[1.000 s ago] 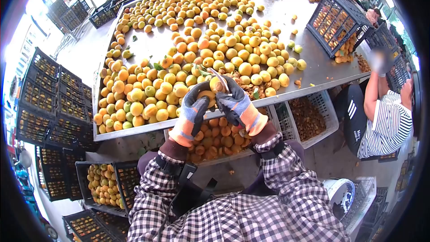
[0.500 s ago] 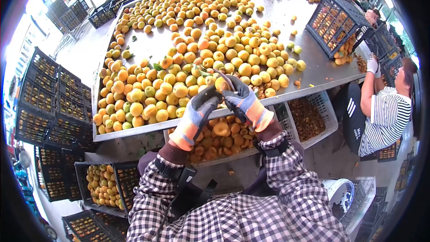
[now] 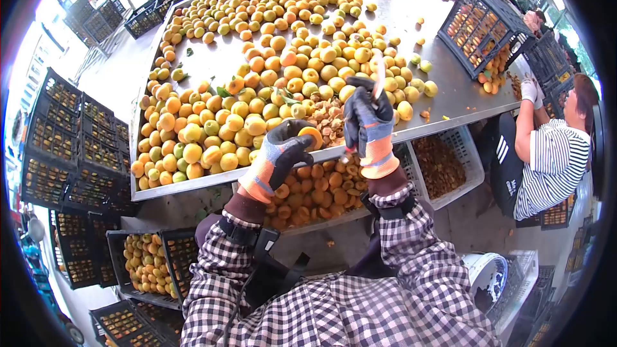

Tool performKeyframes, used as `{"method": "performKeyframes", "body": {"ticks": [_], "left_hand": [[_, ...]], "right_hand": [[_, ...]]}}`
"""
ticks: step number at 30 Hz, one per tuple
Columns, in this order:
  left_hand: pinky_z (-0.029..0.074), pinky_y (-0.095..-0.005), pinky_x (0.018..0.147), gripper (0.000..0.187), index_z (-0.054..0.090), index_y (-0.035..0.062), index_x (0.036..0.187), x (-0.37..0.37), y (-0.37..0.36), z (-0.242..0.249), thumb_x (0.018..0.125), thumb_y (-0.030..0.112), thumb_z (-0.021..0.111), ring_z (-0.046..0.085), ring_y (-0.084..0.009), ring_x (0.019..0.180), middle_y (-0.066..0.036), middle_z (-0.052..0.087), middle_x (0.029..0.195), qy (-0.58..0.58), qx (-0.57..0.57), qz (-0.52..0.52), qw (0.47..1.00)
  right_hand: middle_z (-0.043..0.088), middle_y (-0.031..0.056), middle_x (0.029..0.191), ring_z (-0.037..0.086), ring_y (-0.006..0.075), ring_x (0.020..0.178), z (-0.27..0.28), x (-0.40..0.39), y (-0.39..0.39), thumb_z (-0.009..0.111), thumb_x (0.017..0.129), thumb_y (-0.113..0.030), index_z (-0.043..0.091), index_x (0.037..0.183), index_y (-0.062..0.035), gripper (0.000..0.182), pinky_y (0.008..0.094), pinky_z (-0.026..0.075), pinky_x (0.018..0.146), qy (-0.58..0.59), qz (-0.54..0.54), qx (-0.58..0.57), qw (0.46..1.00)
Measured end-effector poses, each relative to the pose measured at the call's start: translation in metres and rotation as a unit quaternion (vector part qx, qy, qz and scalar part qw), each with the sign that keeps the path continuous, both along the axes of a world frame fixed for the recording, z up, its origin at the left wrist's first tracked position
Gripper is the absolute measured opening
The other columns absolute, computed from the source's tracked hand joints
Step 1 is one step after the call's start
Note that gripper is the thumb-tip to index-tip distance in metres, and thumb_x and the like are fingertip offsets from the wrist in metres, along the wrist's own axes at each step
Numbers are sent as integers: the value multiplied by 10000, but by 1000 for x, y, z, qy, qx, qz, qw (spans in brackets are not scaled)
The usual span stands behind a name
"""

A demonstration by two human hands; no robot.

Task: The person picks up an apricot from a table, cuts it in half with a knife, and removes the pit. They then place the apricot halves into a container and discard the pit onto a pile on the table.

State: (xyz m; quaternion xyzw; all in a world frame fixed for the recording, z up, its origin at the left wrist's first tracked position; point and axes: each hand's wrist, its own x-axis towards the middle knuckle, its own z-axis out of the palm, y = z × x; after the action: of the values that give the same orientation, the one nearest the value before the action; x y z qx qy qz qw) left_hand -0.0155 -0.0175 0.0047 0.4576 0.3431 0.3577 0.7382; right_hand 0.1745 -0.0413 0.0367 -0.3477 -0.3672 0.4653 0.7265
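My left hand [image 3: 286, 146], in a black, grey and orange glove, is closed on an orange apricot half [image 3: 312, 136] near the table's front edge. My right hand [image 3: 371, 119], gloved the same way, is closed around a thin tool [image 3: 379, 74] whose pale, blurred end points up. Between and beyond the hands lies a heap of brownish pits and scraps [image 3: 326, 117]. Many yellow-orange apricots [image 3: 234, 122] cover the metal table [image 3: 418, 26]. Below the front edge, a crate holds opened apricots [image 3: 315, 196].
A tipped dark crate [image 3: 475, 29] spills fruit at the right. A white crate of brown scraps [image 3: 440, 167] stands beneath the edge. Stacked crates [image 3: 71, 135] stand at the left. A person in a striped shirt [image 3: 553, 160] sits at the right. A white bucket [image 3: 485, 276] stands lower right.
My hands have moved apart. The left came down with the apricot half, and the right moved right with the tool raised. The scrap heap between them is now uncovered.
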Motion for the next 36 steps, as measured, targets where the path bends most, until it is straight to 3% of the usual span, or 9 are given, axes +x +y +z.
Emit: {"method": "performKeyframes", "body": {"ticks": [7,15,16,23,28,30,32,34,36], "left_hand": [[542,-281,839,493,505,17,1305,13,-14,10,850,105,675,641,-153,920,-69,618,1090,-27,54,-29,998],[529,-227,645,389,556,18,1179,18,-14,6,823,69,703,656,-136,842,-57,648,941,-12,0,-59,998],[529,-227,645,389,556,18,1179,19,-14,6,823,69,703,656,-136,842,-57,648,941,-12,0,-59,998],[483,-215,665,379,570,59,1152,29,-12,-17,808,104,720,565,-79,783,-6,597,972,32,125,-28,991],[457,-227,812,370,575,55,1143,35,-22,-10,805,99,718,514,-65,935,-5,579,1028,33,79,-30,996],[463,-226,792,359,575,59,1144,42,-25,-12,814,98,711,518,-67,908,-5,578,1018,-11,121,-4,993],[464,-223,780,355,571,61,1147,39,-24,-11,820,94,705,520,-68,897,-4,577,1011,13,126,-9,992],[465,-221,769,351,568,62,1151,35,-24,-6,826,89,700,521,-68,887,-2,576,1003,37,130,-10,991],[463,-223,778,340,561,62,1152,33,-21,3,836,77,687,525,-75,900,-7,576,995,45,67,-19,997]], "right_hand": [[501,67,629,385,101,377,14,-10,-1,503,989,-138,505,1169,0,227,246,368,323,100,-80,145,981],[540,81,682,425,93,421,11,-21,-3,525,955,-64,484,1202,7,260,226,394,377,54,-79,188,978],[524,85,668,415,102,419,8,-19,-1,490,1004,-184,502,1213,-28,261,253,420,370,-9,-80,203,976],[541,93,636,423,98,400,1,-22,4,522,990,-186,507,1204,-29,266,233,378,360,-94,-86,281,951],[538,81,621,411,89,389,-2,-27,5,526,988,-183,508,1197,-33,259,222,338,347,-101,-127,256,953],[588,60,772,505,89,596,-5,-29,3,563,892,24,570,1132,18,240,199,427,579,-94,-134,150,975],[582,55,743,487,87,549,-11,-24,13,563,918,-30,562,1120,1,204,199,415,532,-173,-212,119,954],[535,42,638,396,85,399,9,-26,8,522,986,-182,521,1098,-36,185,210,342,370,126,-78,105,983],[459,11,596,320,70,357,7,-27,17,500,999,-257,517,1134,-74,228,221,262,321,115,-107,89,984]]}}
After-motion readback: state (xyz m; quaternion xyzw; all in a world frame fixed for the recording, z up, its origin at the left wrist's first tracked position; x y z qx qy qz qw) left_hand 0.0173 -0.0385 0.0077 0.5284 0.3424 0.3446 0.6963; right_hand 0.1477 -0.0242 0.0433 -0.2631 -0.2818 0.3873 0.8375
